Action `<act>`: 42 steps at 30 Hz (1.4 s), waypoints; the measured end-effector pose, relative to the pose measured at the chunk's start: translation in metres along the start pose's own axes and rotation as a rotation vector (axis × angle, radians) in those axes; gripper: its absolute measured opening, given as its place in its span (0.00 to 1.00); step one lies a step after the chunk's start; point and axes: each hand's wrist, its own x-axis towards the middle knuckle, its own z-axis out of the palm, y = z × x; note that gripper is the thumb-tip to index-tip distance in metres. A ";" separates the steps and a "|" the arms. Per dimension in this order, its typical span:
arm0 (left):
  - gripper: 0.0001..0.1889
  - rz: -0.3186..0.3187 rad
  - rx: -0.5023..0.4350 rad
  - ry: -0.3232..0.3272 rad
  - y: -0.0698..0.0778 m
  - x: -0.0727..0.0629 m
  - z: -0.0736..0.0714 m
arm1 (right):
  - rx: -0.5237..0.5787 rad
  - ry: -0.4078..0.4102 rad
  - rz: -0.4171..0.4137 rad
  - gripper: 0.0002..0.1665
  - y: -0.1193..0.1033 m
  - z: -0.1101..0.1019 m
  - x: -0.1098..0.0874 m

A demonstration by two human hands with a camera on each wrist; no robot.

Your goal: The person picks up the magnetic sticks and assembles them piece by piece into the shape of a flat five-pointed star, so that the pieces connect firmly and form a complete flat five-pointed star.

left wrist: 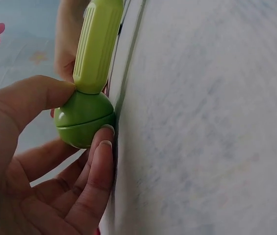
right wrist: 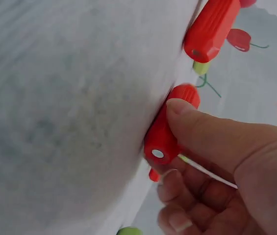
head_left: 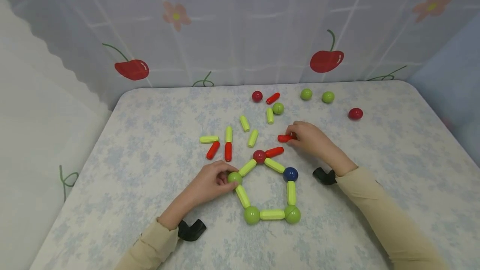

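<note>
A five-sided ring of balls and yellow-green rods lies flat on the table. My left hand pinches the green ball at its left corner, thumb and fingers on either side of it in the left wrist view. At the top sits a red ball, with a red rod sticking out to the right. A blue ball forms the right corner; two more green balls form the bottom. Beyond the ring, my right hand holds another red rod between thumb and fingers, close to the tabletop.
Loose yellow-green rods and red rods lie behind the ring. Farther back are green balls and red balls. A printed curtain hangs behind the table.
</note>
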 end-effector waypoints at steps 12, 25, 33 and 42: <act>0.26 -0.044 0.407 -0.075 0.053 0.050 -0.010 | 0.221 -0.097 -0.025 0.16 -0.005 0.002 -0.036; 0.17 -0.023 0.329 -0.132 0.040 0.083 0.011 | 0.363 -0.023 0.024 0.14 -0.010 0.018 -0.035; 0.16 -0.010 0.303 -0.064 0.037 0.080 0.016 | 0.383 -0.048 0.020 0.13 -0.017 0.017 -0.035; 0.16 -0.025 0.273 -0.040 0.037 0.078 0.017 | 0.403 -0.061 0.033 0.14 -0.019 0.017 -0.035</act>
